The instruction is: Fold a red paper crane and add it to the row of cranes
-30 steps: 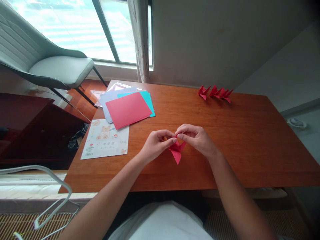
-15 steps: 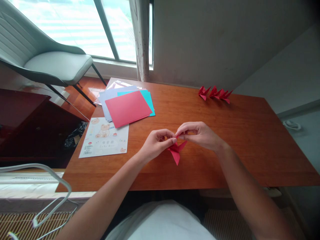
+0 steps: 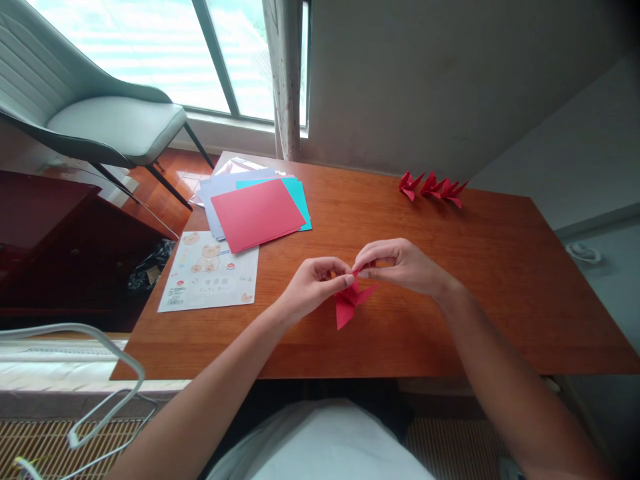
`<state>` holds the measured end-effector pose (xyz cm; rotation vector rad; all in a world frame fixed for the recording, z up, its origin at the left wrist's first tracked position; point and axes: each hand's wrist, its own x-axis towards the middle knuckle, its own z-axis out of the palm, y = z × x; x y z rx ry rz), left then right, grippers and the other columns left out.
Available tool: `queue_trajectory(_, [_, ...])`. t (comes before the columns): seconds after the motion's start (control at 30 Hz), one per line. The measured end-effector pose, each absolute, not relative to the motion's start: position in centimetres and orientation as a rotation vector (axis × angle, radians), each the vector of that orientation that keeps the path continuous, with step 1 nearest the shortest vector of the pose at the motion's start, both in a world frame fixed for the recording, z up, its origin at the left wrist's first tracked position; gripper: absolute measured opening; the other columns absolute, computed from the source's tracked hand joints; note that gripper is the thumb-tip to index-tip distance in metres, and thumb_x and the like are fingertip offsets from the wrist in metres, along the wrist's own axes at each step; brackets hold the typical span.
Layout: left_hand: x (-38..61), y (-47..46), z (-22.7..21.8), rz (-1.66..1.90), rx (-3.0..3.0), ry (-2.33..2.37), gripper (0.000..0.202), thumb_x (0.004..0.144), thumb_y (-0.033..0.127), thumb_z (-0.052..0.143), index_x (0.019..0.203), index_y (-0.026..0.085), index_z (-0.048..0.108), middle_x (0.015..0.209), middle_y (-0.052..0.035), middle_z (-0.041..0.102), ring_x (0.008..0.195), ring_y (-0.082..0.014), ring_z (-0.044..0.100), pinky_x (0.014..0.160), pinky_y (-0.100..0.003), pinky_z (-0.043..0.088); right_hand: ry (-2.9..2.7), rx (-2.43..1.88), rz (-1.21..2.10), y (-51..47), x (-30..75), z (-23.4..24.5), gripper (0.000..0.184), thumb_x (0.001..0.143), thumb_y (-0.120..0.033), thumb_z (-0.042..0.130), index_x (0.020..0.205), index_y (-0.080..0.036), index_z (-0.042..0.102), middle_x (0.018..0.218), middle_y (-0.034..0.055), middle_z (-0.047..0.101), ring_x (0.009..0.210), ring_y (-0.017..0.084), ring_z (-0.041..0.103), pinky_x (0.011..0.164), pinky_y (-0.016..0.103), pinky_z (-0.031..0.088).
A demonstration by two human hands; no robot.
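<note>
A red origami crane (image 3: 349, 305) is held between my two hands over the middle of the wooden table. My left hand (image 3: 320, 287) pinches its left side with thumb and fingers. With thumb and forefinger, my right hand (image 3: 393, 265) grips a thin tip at its top. Pointed red flaps hang down and stick out to the right below my fingers. Part of the folded paper is hidden behind my fingers. Farther back on the right, several finished red paper cranes (image 3: 433, 187) stand in a row.
Red paper sheets (image 3: 259, 215) lie over blue sheets (image 3: 301, 200) and pale ones at the back left. A bear-printed card (image 3: 207, 273) is beside them. A grey chair (image 3: 117, 127) stands left of the wooden table (image 3: 480, 293); white hangers (image 3: 107, 343) are at the lower left.
The hanging flap of the crane has swung to the left. My right hand has risen very slightly, and both hands keep their pinch.
</note>
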<state>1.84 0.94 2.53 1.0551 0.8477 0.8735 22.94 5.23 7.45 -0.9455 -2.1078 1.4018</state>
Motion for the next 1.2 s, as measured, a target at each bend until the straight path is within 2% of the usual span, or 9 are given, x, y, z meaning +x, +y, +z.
queue_trajectory(0.27, [1.8,0.7,3.4,0.872,0.983,0.821,0.031,0.073,0.040,0.085,0.079,0.012,0.074,0.074,-0.0037,0.067,0.067,-0.0128,0.058,0.064,-0.025,0.043,-2.152,-0.887,1.285,5.3,23.1,7.0,0.018,0.089,-0.038,0.071,0.088,-0.022,0.078,0.089,0.0044,0.074,0.083,0.018,0.067,0.075,0.031,0.053])
queue_trajectory(0.47, [1.8,0.9,2.7,0.851,0.864,0.716,0.027,0.074,0.036,0.085,0.080,0.012,0.075,0.073,-0.0023,0.068,0.066,-0.0100,0.056,0.064,-0.023,0.040,-2.135,-0.735,1.227,5.4,23.2,6.5,0.010,0.089,-0.031,0.074,0.088,-0.022,0.078,0.084,0.0032,0.073,0.076,0.015,0.066,0.070,0.027,0.052])
queue_trajectory(0.77, [1.7,1.0,2.4,0.832,0.831,0.680,0.025,0.074,0.035,0.086,0.080,0.013,0.075,0.070,-0.0008,0.068,0.064,-0.0091,0.055,0.064,-0.023,0.040,-2.092,-0.757,1.218,5.2,23.1,6.2,0.019,0.089,-0.041,0.072,0.086,-0.023,0.078,0.084,0.0042,0.072,0.076,0.016,0.066,0.071,0.029,0.053])
queue_trajectory(0.97, [1.8,0.9,2.5,0.829,0.884,0.718,0.028,0.073,0.036,0.087,0.081,0.012,0.074,0.074,-0.0023,0.069,0.066,-0.0101,0.057,0.063,-0.023,0.041,-2.113,-0.845,1.316,5.3,23.3,6.8,0.018,0.087,-0.038,0.074,0.085,-0.020,0.076,0.083,0.0040,0.072,0.076,0.017,0.064,0.072,0.030,0.051])
queue_trajectory(1.2, [2.0,1.0,2.1,0.781,1.111,0.776,0.031,0.078,0.041,0.081,0.084,0.011,0.074,0.077,-0.0051,0.069,0.069,-0.0132,0.060,0.065,-0.025,0.045,-2.154,-1.058,1.633,5.7,23.7,8.0,0.017,0.084,-0.034,0.074,0.087,-0.018,0.074,0.085,0.0025,0.072,0.082,0.017,0.064,0.075,0.029,0.048])
